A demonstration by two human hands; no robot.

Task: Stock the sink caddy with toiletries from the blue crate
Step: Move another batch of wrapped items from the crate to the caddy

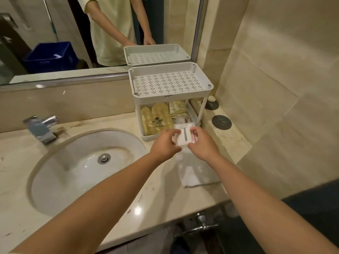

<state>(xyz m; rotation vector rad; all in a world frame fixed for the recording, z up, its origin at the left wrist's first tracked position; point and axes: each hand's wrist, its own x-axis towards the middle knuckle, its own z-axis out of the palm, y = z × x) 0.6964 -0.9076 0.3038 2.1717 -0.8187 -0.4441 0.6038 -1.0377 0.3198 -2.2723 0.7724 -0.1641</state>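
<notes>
Pinched with the left hand at one edge and with the right hand at the other: a flat, rectangular white packet marked with a grey stripe. Gripped with curled fingers and thumbs on both sides. Held at the open front of the lower tier of the sink caddy, just over its front lip; could not tell whether touching.

Moulded in matte white plastic, two-tiered, with round-cornered trays on thin posts and an upper floor pierced with clusters of small holes. Packed in the lower tier with glossy, ribbed yellow pouches on the left and upright cream sachets beside them.

Stood on a pale, veined stone counter, polished and stained, just right of an oval white basin with a chrome faucet. Lay near the caddy, under the wrists: a crumpled white cloth. Walled with glossy beige tiles. Seen only as a reflection in the mirror: the blue crate.
</notes>
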